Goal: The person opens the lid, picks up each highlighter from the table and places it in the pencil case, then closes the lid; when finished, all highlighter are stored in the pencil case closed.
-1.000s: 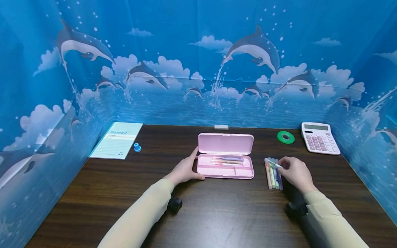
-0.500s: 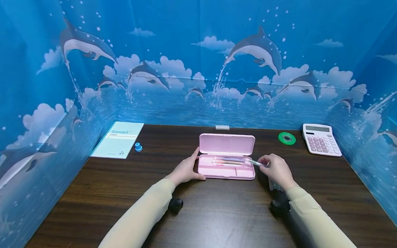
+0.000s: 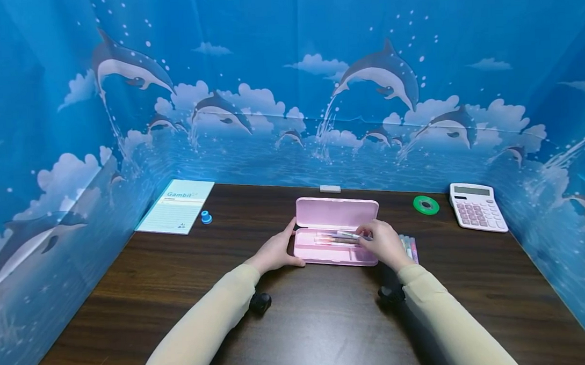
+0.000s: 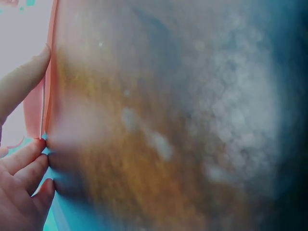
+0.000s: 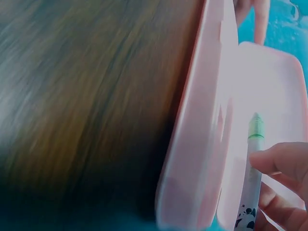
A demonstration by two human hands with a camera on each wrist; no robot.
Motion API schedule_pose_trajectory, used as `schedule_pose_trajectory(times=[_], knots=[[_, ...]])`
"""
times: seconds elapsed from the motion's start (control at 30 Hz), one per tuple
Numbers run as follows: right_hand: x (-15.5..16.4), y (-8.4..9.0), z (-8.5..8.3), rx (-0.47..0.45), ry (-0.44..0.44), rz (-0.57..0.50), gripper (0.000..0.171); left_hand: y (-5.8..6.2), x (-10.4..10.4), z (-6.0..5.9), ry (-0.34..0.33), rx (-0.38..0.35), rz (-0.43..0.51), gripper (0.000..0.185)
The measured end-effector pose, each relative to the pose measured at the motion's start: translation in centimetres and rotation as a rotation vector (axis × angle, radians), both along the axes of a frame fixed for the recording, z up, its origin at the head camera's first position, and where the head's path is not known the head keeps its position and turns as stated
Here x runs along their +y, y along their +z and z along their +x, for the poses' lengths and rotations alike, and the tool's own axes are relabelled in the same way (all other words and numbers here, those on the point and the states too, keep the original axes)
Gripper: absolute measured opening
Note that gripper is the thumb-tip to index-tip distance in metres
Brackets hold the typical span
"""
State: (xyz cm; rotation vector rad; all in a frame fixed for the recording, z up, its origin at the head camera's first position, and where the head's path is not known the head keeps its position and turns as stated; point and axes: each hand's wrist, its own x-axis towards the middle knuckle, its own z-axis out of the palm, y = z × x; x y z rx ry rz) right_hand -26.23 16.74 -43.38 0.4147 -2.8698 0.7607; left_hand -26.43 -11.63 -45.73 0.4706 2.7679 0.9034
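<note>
The pink pencil case (image 3: 329,256) lies with its lid raised and several slim pens (image 3: 334,240) in its long rear compartment. My left hand (image 3: 273,251) holds the case's left end, thumb at the front corner and fingers toward the hinge. In the left wrist view the thumb (image 4: 26,79) and fingertips rest along the pink edge. My right hand (image 3: 384,244) is over the right end of the case and pinches a felt-tip pen (image 5: 255,159) with a green tip end and a panda print. This pen is above the rear compartment, tilted slightly, close to the others.
More felt-tip pens (image 3: 408,245) lie right of the case, partly behind the right hand. A green tape roll (image 3: 426,205) and a calculator (image 3: 478,208) are at back right. A notebook (image 3: 177,207), a small blue object (image 3: 206,217) and a white block (image 3: 330,188) are along the back.
My right hand has carried the felt-tip pen leftward from the group on the table to over the pencil case. The left hand has stayed on the case's left end.
</note>
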Motion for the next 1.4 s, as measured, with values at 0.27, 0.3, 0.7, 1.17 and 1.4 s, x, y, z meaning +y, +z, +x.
schedule_pose_trajectory(times=[0.27, 0.3, 0.7, 1.17, 1.4], knots=[[-2.4, 0.0, -0.3, -0.035, 0.030, 0.016, 0.010, 0.1, 0.4, 0.0, -0.008, 0.007, 0.006, 0.118], [-2.6, 0.0, -0.3, -0.034, 0.032, 0.015, 0.011, 0.1, 0.5, 0.0, -0.009, 0.007, 0.008, 0.117], [-2.6, 0.5, 0.1, -0.022, 0.038, -0.019, 0.011, 0.2, 0.6, -0.1, -0.008, 0.001, 0.008, 0.118], [1.3, -0.3, 0.9, 0.024, -0.011, -0.087, 0.008, 0.2, 0.3, 0.0, -0.001, 0.004, 0.013, 0.117], [3.2, 0.0, 1.4, -0.028, -0.093, -0.045, 0.015, -0.2, 0.0, -0.2, 0.004, 0.002, -0.001, 0.118]])
